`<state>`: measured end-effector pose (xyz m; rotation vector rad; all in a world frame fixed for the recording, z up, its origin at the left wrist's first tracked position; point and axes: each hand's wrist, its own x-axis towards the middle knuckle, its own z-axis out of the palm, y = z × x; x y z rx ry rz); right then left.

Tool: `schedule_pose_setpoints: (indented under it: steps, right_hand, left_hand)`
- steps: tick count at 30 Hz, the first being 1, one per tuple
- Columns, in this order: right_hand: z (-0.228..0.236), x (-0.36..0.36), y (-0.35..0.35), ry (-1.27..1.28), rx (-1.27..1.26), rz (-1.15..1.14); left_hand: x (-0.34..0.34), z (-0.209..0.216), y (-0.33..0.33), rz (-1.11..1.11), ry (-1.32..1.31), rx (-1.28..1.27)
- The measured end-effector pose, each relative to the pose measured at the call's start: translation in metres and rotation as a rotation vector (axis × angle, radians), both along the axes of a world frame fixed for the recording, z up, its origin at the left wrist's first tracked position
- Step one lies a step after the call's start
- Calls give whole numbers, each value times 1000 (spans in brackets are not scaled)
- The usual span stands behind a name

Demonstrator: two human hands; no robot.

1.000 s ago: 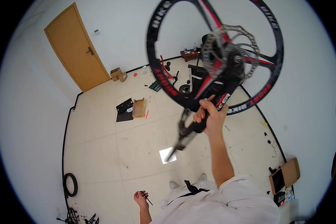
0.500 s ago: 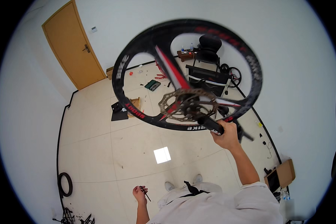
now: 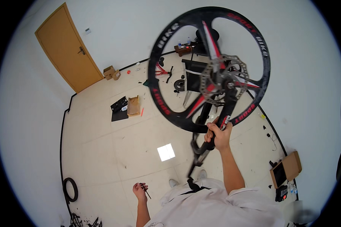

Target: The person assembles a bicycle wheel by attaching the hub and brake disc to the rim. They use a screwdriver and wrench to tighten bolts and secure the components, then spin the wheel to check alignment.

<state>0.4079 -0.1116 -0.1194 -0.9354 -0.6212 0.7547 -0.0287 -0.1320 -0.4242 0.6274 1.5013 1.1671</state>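
My right hand [image 3: 219, 135] is closed around one leg of a black bicycle fork [image 3: 228, 108]. A wheel [image 3: 161, 101] is mounted on this fork, raised in front of me at the upper right. It has a black rim, broad spokes with red and white marks, and a silver brake disc [image 3: 205, 85] at its hub. The fork's other end hangs down toward my waist. Low in front, my left hand [image 3: 139, 192] holds a thin dark rod-like tool [image 3: 147, 194] between its fingers, away from the wheel; its exact kind is too small to make out.
A black tyre [image 3: 75, 189] leans at the left wall. Cardboard trays and black parts [image 3: 119, 109] lie mid-floor. A red frame part [image 3: 161, 70] is farther back. Behind the wheel stands a black chair [image 3: 207, 38]. An open cardboard box [image 3: 291, 166] sits by the right wall.
The wheel and fork have swung to the right and turned, so the fork now hangs down toward me. My right hand has moved slightly left. My left hand keeps its thin tool.
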Motion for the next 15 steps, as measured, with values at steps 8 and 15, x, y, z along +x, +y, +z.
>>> schedule_pose_setpoints:
  steps: [8, 15]
  right_hand:
    - [27, 64, -10, -1091, -376, -220]
    - [8, 48, -10, -484, -260, -264]
  left_hand:
    - [-13, -3, -16, 31, -20, -32]
    - [-2, -9, -11, 4, -34, -19]
